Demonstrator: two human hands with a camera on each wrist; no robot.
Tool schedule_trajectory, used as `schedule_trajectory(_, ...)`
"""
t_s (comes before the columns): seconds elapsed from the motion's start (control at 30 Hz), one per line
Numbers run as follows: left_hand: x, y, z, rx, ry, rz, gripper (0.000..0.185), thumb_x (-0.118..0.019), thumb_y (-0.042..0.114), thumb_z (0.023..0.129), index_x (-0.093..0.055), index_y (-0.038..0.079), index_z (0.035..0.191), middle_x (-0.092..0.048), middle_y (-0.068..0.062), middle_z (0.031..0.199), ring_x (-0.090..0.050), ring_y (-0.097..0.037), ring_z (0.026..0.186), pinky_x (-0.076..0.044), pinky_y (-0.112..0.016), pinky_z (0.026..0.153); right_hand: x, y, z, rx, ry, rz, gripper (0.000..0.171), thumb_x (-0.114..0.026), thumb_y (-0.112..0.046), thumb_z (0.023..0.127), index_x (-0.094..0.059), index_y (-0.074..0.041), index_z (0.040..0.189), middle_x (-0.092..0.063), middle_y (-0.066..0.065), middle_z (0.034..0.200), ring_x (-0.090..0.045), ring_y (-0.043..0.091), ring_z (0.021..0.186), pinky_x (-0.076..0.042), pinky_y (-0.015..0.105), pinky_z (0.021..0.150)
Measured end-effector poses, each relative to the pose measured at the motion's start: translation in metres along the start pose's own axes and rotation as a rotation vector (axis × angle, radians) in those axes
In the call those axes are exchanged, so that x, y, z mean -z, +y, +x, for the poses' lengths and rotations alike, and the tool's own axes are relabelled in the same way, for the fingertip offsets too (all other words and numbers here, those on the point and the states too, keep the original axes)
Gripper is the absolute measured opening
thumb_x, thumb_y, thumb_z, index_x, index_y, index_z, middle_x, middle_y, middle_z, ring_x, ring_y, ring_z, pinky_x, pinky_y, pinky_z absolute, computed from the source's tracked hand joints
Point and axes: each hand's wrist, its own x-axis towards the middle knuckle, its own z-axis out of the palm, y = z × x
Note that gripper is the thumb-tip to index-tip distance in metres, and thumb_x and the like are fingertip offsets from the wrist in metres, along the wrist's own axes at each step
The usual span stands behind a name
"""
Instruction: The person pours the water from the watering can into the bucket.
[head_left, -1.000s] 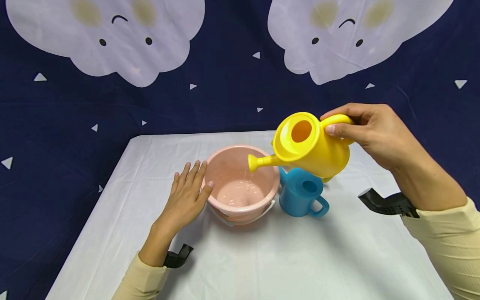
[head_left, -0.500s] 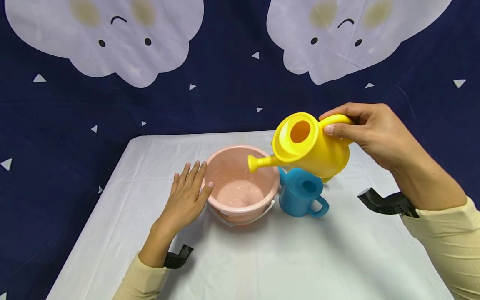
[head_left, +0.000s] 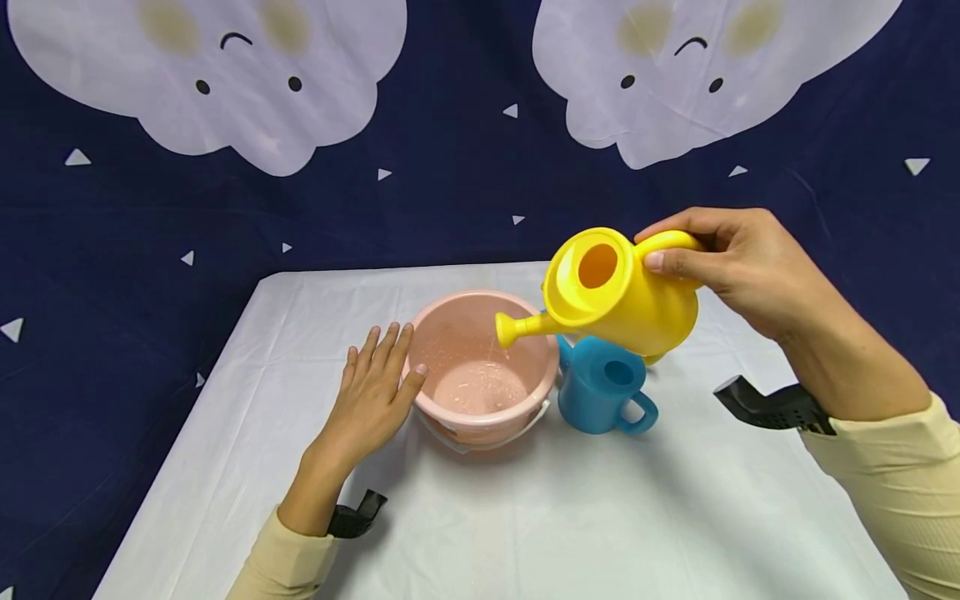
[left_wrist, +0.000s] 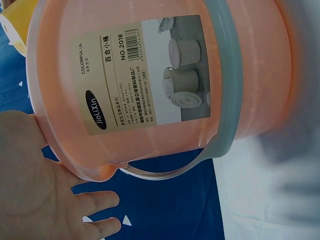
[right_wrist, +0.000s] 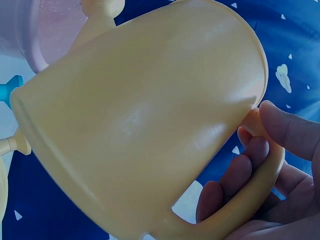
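Watering can (head_left: 618,292), light rigid plastic, best held by its handle: right hand (head_left: 738,262) grips it there, tilted over the bucket (head_left: 480,367); left hand (head_left: 371,400), fingers flat, rests against the bucket.

Centre of frame crowded: pink bucket (head_left: 483,367), left hand (head_left: 372,396) flat against its left wall, blue watering can (head_left: 602,384) just right of it. Yellow watering can (head_left: 611,289), gripped by right hand (head_left: 738,258), hangs tilted over both, blocking approach from above right. Open white table (head_left: 525,517) across lower frame between forearms; also upper left, behind bucket.
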Motion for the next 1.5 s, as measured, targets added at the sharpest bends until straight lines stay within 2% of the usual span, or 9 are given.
schedule_trajectory(1.5, 0.0002, 0.0005, 0.0004, 0.007, 0.003, -0.005, 0.063, -0.025, 0.051, 0.100, -0.010, 0.020, 0.153, -0.011, -0.011, 0.160, 0.002, -0.032, 0.149, 0.001, -0.058, 0.117, -0.0041, -0.0029, 0.0003, 0.006, 0.007, -0.053, 0.026, -0.071, -0.018, 0.085, -0.069, -0.005, 0.107, -0.071, -0.003, 0.088, -0.058, 0.016, 0.070, -0.049, 0.019, 0.059)
